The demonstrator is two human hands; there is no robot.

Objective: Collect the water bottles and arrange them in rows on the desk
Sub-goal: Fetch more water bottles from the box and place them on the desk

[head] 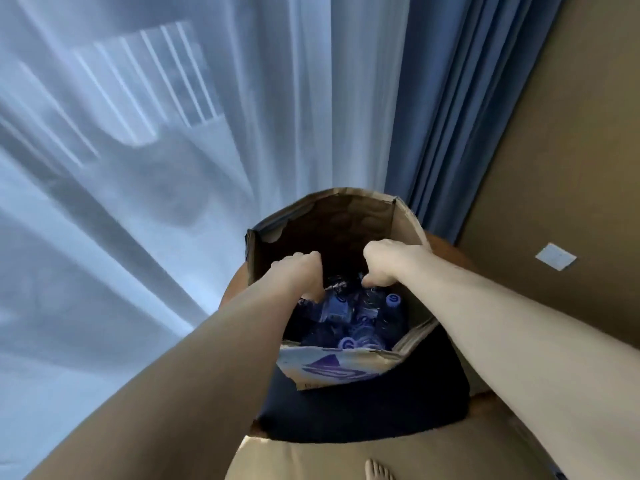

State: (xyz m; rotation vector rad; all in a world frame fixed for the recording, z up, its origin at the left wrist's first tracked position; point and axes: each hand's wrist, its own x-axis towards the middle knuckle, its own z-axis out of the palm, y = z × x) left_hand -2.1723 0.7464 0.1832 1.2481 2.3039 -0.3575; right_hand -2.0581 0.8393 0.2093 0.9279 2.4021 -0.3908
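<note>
An open cardboard box [346, 365] stands on a dark cushion in front of me. Inside lie several clear water bottles [360, 323] with blue caps, one cap [393, 300] showing at the right. Both my arms reach down into the box. My left hand [299, 275] curls its fingers round the top of a bottle at the left side of the pile. My right hand [384, 263] curls its fingers and thumb on the top of another bottle near the middle. The fingertips of both hands are hidden behind the hands. No desk is in view.
The dark cushion [363, 407] sits on a round wooden seat [446, 247]. Sheer white curtains [156, 168] fill the left, blue drapes [457, 116] hang behind the box, and a brown wall with a white plate [555, 256] is at right. My bare foot [378, 471] is on the floor below.
</note>
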